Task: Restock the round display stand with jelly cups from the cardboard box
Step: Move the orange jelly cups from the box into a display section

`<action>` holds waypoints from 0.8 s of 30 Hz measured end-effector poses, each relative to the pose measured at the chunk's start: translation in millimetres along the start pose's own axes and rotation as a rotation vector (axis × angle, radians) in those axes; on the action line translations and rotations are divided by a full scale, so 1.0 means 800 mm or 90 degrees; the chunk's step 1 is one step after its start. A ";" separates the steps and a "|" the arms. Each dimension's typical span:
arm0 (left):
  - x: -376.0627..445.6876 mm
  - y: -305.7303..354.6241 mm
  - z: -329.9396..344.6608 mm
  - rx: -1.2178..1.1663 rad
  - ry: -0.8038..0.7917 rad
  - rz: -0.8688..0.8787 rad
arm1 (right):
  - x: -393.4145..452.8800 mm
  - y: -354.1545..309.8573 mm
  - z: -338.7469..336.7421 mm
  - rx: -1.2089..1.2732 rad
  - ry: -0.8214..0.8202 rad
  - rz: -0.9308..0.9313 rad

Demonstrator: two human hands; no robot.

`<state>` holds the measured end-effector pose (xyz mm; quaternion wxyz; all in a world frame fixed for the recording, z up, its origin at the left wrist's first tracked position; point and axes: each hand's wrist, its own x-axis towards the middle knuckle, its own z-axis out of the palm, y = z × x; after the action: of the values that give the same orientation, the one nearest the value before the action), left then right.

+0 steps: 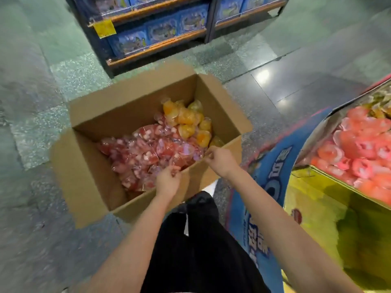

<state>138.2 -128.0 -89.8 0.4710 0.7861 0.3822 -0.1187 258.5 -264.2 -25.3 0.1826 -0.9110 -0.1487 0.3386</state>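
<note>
Both hands — left (167,182), right (218,158) — are gripping red cups (148,153) inside the box (135,98); plenty remaining, stand (317,166) already well stocked.

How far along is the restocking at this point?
Done: the display stand already holds a heap of pink cups. In hand: both hands are in the cardboard box, the left hand and right hand gathering red jelly cups. Left: many red cups and the orange cups remain boxed.

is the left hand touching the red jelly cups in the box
Touching. The head view shows the left hand reaching over the cardboard box wall, fingers curled into the red jelly cups.
</note>
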 end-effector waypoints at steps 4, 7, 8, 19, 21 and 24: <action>0.028 0.008 0.003 0.018 0.048 -0.064 | 0.061 -0.008 -0.007 -0.030 -0.039 -0.053; 0.053 0.010 0.012 -0.045 0.068 -0.135 | 0.120 -0.012 -0.007 -0.058 -0.061 -0.091; 0.059 0.009 0.017 -0.068 0.084 -0.162 | 0.143 -0.010 -0.004 -0.058 -0.063 -0.094; 0.077 0.012 0.052 0.053 0.299 -0.323 | 0.320 -0.018 0.013 -0.211 -0.021 -0.058; 0.080 0.008 0.054 0.059 0.275 -0.331 | 0.336 -0.017 0.019 -0.232 -0.028 -0.066; 0.084 0.003 0.053 0.075 0.226 -0.344 | 0.352 -0.011 0.030 -0.275 -0.018 -0.098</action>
<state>193.1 -131.3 -147.6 0.3020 0.6910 0.6452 -0.1226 445.9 -139.5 -196.7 0.0067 -0.9101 -0.2891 0.2969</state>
